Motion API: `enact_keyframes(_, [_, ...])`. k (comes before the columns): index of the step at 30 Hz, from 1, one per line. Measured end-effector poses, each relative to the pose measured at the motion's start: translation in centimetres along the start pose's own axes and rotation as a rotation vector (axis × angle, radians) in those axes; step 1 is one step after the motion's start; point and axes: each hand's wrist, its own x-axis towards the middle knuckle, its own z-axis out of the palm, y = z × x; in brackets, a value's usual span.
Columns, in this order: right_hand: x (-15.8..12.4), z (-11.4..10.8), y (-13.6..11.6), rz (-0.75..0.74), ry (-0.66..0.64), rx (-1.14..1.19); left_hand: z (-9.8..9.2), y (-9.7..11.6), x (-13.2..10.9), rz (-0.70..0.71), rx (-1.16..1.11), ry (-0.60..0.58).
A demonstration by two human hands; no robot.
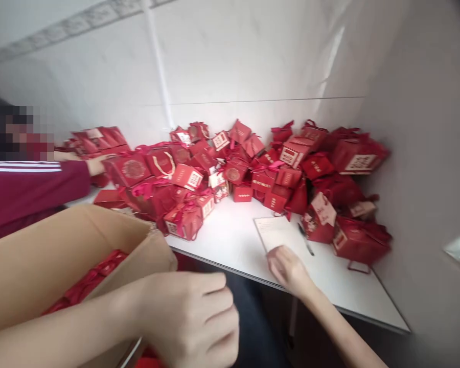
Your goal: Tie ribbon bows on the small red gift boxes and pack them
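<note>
My left hand [193,317] is in the lower middle, fingers curled, in front of an open cardboard box [138,255] with red packages [90,278] inside. Whether anything is within its fingers is hidden. My right hand [287,271], also curled, rests over the lower edge of a white sheet of paper [278,231] on the white table [230,245]; what it holds, if anything, cannot be made out. A dark pen [305,239] lies just right of the paper.
Many red gift boxes [237,171] are heaped along the tiled wall [253,61]. At the left, a person's maroon sleeve [34,189] reaches to the heap. A grey wall [425,153] stands at the right, past the table's corner.
</note>
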Motion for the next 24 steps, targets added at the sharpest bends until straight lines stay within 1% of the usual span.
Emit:
enact_keyframes(1, [-0.5,-1.1,1.6,0.113,0.045,-0.068,1.1,-0.6,2.7,0.16,-0.019,-0.127])
enact_keyframes(2, [-1.1,-2.1,3.1,0.23,0.081,-0.151,2.3,-1.4,5.4,0.235,-0.003,-0.162])
enact_keyframes(3, [-1.6,-2.9,4.5,0.335,0.079,-0.237,3.4,-2.5,8.0,0.236,0.02,-0.138])
enact_keyframes(4, [-2.0,-3.6,5.7,0.431,0.05,-0.319,4.5,-3.7,10.6,0.166,0.036,-0.084])
enact_keyframes(5, [-2.4,-4.0,6.6,0.507,0.002,-0.386,5.6,-5.2,13.0,0.043,0.026,-0.012])
enact_keyframes(6, [-2.5,-4.2,7.3,0.562,-0.054,-0.434,6.7,-6.8,15.1,-0.011,0.023,0.018])
enact_keyframes(8, [-2.3,-4.0,8.0,0.625,-0.146,-0.482,9.2,-10.1,18.6,-0.084,0.003,0.057])
enact_keyframes(10, [-1.5,-3.3,8.4,0.649,-0.197,-0.506,11.8,-12.9,21.2,-0.17,-0.037,0.108])
enact_keyframes(13, [0.1,-2.2,8.6,0.708,-0.278,-0.564,15.4,-15.8,23.5,-0.305,-0.116,0.188])
enact_keyframes(15, [0.9,-1.6,8.9,0.758,-0.32,-0.603,17.1,-16.8,24.2,-0.344,-0.166,0.216])
enact_keyframes(16, [1.2,-1.4,9.0,0.779,-0.339,-0.617,17.7,-17.1,24.3,-0.342,-0.187,0.218])
enact_keyframes(18, [1.4,-1.0,9.3,0.816,-0.384,-0.628,18.4,-17.6,24.3,-0.321,-0.234,0.207])
enact_keyframes(21, [1.1,-0.9,9.6,0.885,-0.42,-0.583,18.7,-18.3,24.2,-0.291,-0.31,0.178])
enact_keyframes(22, [0.8,-1.1,9.7,0.897,-0.405,-0.549,18.7,-18.5,24.2,-0.286,-0.333,0.171])
enact_keyframes(24, [0.5,-1.6,9.7,0.866,-0.299,-0.442,18.8,-18.9,24.2,-0.274,-0.366,0.161])
